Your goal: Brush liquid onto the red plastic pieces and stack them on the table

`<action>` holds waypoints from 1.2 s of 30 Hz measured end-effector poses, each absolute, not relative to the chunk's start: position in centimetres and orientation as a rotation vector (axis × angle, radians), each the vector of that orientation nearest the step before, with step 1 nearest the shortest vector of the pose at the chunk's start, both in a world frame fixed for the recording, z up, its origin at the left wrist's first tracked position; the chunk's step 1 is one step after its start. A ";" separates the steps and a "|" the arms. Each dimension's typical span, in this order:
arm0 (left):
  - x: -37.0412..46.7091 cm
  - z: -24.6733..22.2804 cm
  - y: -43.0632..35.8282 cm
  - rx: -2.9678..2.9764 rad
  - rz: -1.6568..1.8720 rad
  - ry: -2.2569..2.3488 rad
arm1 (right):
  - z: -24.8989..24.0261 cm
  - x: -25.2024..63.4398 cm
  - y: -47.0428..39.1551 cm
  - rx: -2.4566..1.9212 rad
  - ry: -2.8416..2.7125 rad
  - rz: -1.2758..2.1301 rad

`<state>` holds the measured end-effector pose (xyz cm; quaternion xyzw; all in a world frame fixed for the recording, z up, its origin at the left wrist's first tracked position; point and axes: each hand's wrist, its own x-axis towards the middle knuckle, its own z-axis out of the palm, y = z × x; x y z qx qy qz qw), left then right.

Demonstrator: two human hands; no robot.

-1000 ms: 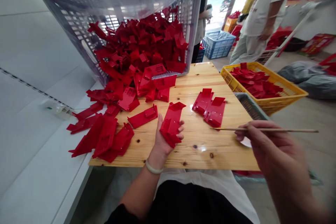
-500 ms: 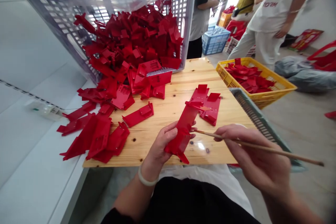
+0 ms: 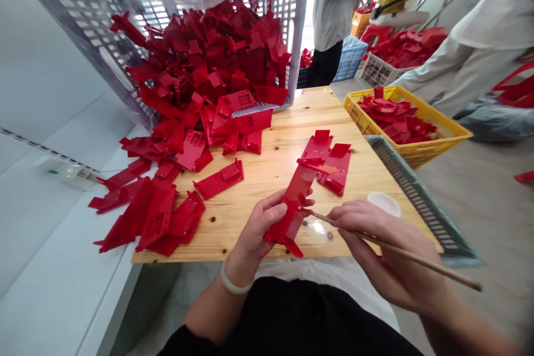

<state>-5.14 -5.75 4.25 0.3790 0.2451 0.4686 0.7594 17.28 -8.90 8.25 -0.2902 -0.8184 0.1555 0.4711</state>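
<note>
Over the near edge of the wooden board [image 3: 267,178], at six o'clock from the tipped crate [image 3: 287,22], my left hand [image 3: 261,222] grips a red plastic part [image 3: 294,203] upright and tilted. My right hand [image 3: 384,245], at three o'clock of it, pinches a thin wooden stick [image 3: 400,253], tip touching the part. I judge the tip could skid off if the part twists in my grip. Both wrists hover above the board, fingers curled, left thumb on top.
</note>
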 end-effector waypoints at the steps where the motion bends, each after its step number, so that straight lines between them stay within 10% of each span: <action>1: -5.1 4.2 -5.7 0.828 1.019 0.530 | 8.2 17.3 -8.9 -0.717 -2.000 0.389; 15: -4.8 2.2 -5.5 0.456 0.911 0.351 | 5.3 15.4 -8.0 -0.897 -1.110 0.969; 36: -4.3 3.1 -5.5 0.467 0.926 0.411 | 5.3 15.2 -8.3 -0.911 -1.105 0.962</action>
